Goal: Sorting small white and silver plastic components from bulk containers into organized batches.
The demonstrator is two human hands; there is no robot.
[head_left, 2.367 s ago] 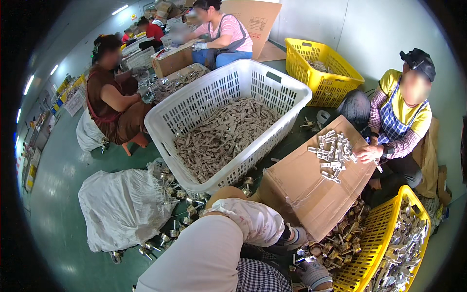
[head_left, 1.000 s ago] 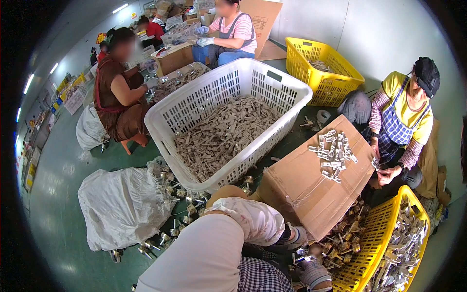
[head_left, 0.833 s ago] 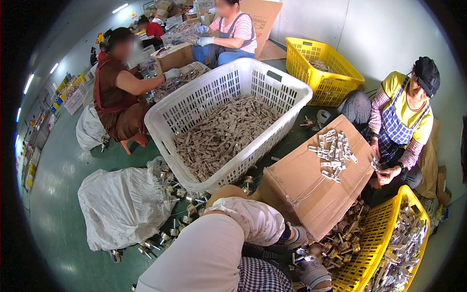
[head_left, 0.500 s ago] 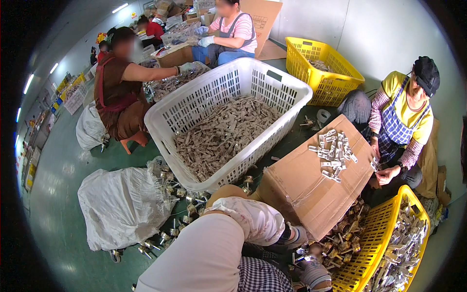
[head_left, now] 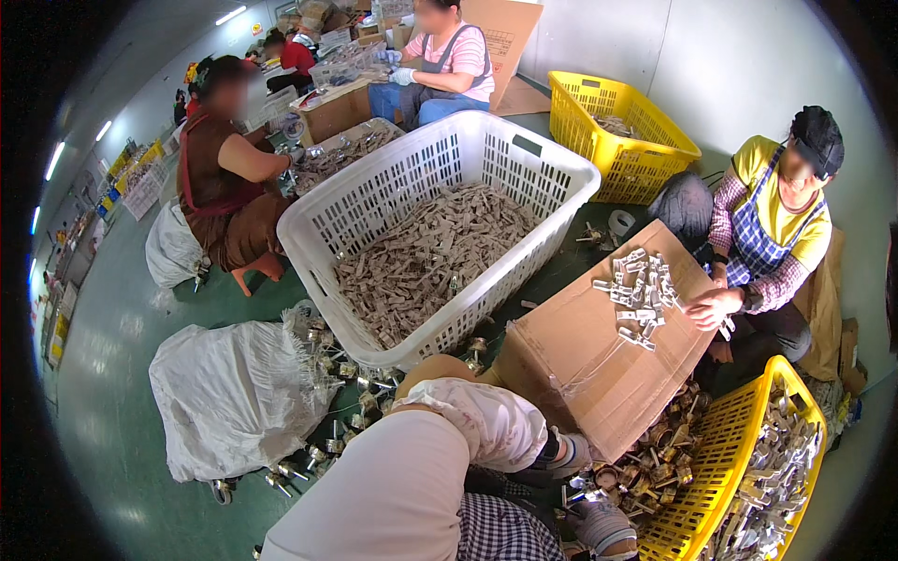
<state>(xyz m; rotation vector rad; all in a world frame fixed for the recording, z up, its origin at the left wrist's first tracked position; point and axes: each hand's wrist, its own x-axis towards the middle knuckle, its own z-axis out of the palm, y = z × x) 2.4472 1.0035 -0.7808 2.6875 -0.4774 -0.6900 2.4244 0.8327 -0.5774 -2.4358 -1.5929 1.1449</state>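
My left hand [head_left: 568, 456], in a dark glove below a white sleeve cover, reaches toward a heap of small metal parts [head_left: 655, 458] on the floor. My right hand [head_left: 603, 525], in a grey glove with a checked sleeve, lies low beside the same heap. Small shiny parts sit by its fingers, and its grip is hidden. The heap lies between a tilted cardboard box [head_left: 589, 365] and a yellow basket [head_left: 739, 467] holding silver parts. My left hand's fingers are covered by the sleeve.
A big white basket [head_left: 524, 159] of grey-brown pieces stands in the middle. A white sack [head_left: 234, 393] lies left with metal parts spilled beside it. A person in yellow [head_left: 776, 215] sorts parts on the cardboard box. Two other people sit at the far side, near another yellow basket [head_left: 617, 131].
The person in brown on the left reached toward the tray beside the white basket. The person in yellow lowered both hands toward the box edge. My hands have barely shifted.
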